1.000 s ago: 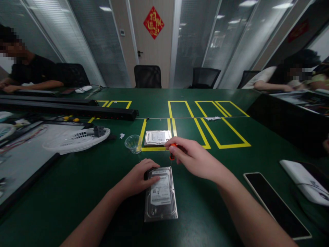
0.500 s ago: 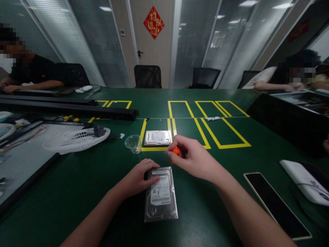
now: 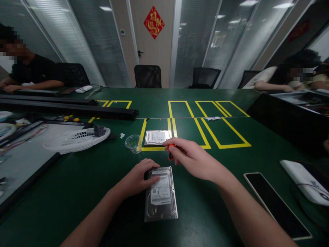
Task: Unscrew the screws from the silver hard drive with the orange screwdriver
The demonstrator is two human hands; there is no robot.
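A silver hard drive (image 3: 161, 197) lies label up on the green table in front of me. My left hand (image 3: 141, 176) grips its far left side, thumb on the label and fingers along the far edge. My right hand (image 3: 189, 156) holds a small screwdriver (image 3: 171, 152) with an orange and black handle, upright over the drive's far right corner. Its thin shaft points down at that corner; whether the tip sits in a screw is too small to tell. Just beyond, a second hard drive (image 3: 156, 137) rests inside a yellow taped outline, beside a clear plastic cup (image 3: 133, 143).
A phone (image 3: 276, 204) and a white device (image 3: 305, 181) with a cable lie at the right. On the left are a white racket-shaped frame (image 3: 77, 140), a grey panel (image 3: 28, 154) and long black bars (image 3: 102, 111). People sit at both far sides.
My right hand has shifted its fingers on the screwdriver, and more of the handle now shows. The left hand and the near hard drive stay where they were.
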